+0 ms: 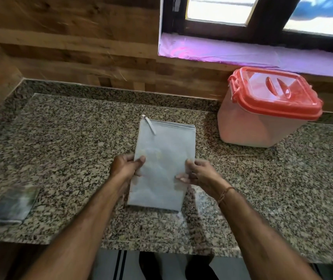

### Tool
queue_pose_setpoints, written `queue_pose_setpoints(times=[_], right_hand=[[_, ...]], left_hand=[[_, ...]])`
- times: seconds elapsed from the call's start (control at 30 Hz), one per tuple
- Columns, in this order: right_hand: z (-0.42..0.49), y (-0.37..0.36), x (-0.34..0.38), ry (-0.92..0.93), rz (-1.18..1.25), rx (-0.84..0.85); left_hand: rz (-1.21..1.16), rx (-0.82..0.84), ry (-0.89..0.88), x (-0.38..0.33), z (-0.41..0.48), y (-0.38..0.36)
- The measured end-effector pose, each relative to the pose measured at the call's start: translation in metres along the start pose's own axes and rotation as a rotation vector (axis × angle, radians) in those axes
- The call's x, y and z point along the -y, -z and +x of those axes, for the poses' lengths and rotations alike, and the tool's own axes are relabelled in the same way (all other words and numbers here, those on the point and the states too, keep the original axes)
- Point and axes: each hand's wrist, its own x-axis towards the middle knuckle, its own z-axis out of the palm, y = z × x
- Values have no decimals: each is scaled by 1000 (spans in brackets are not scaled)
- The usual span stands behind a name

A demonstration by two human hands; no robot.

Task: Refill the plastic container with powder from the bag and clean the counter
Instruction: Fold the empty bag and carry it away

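A pale grey zip bag (162, 158) is held in the middle of the granite counter (70, 138), its zipper end pointing away from me. My left hand (126, 165) grips its left edge and my right hand (197, 173) pinches its right edge. The plastic container (262, 118), translucent with an orange-red lid clipped on, stands at the back right, apart from the bag. Whether the bag's lower end rests on the counter I cannot tell.
A flat, blurred, dark booklet-like object (13, 205) lies near the counter's front left edge. A wood-panelled wall (80, 47) runs behind the counter, with a window sill (242, 52) above the container. The counter's front edge crosses below my forearms.
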Motion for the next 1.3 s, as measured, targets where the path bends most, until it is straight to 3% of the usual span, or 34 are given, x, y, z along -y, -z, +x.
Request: queue_pose_setpoints(times=[0.2, 0.53, 0.6, 0.73, 0.9, 1.1, 1.3], right_hand=[[17, -10, 26, 221, -36, -87], [10, 17, -85, -50, -375, -247], [8, 19, -96, -50, -451, -294], [10, 15, -95, -5, -602, -383], [10, 12, -92, 38, -680, -334], [15, 14, -86, -18, -524, -324], [12, 22, -92, -4, -605, -281]], left_hand=[[-78, 5, -99, -27, -3, 1], [160, -116, 162, 73, -39, -9], [204, -186, 174, 78, -45, -12], [222, -160, 224, 89, -41, -13], [269, -144, 245, 89, -41, -17], [206, -105, 236, 81, -42, -30], [73, -84, 283, 94, -52, -27]])
